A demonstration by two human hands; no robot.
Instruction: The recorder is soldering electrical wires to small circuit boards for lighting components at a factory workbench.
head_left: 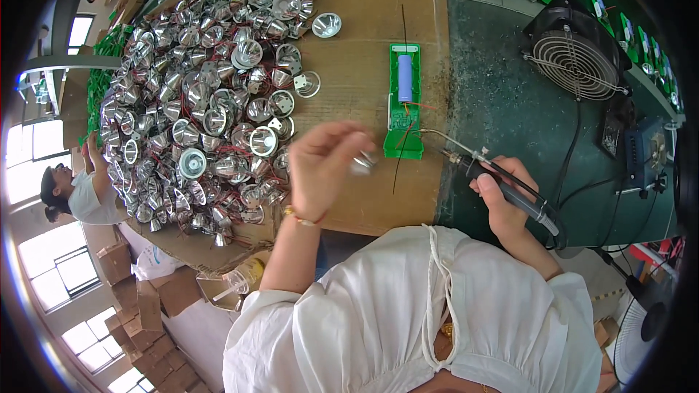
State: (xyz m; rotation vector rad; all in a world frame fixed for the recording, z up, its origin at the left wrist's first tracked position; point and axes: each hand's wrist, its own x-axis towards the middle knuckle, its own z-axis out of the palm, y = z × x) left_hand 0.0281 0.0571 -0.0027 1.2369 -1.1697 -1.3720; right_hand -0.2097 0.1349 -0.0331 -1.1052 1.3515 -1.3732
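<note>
Green circuit board (pixel 403 105) lies at twelve o'clock of the soldering iron (pixel 502 185), gripped by right hand (pixel 506 200); left hand (pixel 320 164) fingers pinch a small silvery part (pixel 362 164).

We see bare cardboard (pixel 349 65) between the heap of silver reflectors (pixel 207 94) on our left and the green board (pixel 403 98), room for a hand to pass. On our right, the dark desk (pixel 495 102) lies open up to the fan (pixel 575 58) and trailing cables (pixel 575 167).

Left hand (pixel 320 167) raised with fingers pinched; right hand (pixel 506 200) closed in a grip.
</note>
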